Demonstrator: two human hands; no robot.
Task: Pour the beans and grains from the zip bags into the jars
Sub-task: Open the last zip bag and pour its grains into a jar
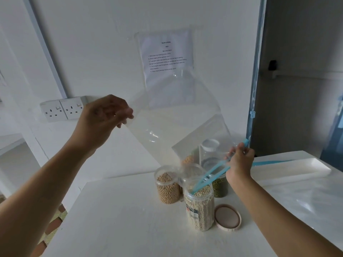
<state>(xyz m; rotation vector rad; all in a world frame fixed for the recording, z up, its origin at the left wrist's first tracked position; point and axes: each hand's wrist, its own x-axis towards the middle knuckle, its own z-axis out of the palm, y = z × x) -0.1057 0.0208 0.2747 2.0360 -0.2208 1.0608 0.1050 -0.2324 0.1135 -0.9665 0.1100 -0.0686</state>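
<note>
A clear zip bag (167,127) with a blue zip strip hangs tilted above the jars and looks nearly empty. My left hand (104,117) pinches its raised bottom corner. My right hand (239,162) grips the blue zip edge (209,178), whose mouth points down into an open jar of pale grain (200,208). That jar's beige lid (228,217) lies flat on the table just right of it. A jar of yellow beans (168,186) stands to the left. Behind sit a jar of green beans (220,187) and a clear jar with a white lid (210,151).
The white table (130,219) carries more flat zip bags (289,171) at the right, one with a blue strip. A double wall socket (62,109) and a taped instruction sheet (167,56) are on the wall behind. The table's left edge drops to a tiled floor.
</note>
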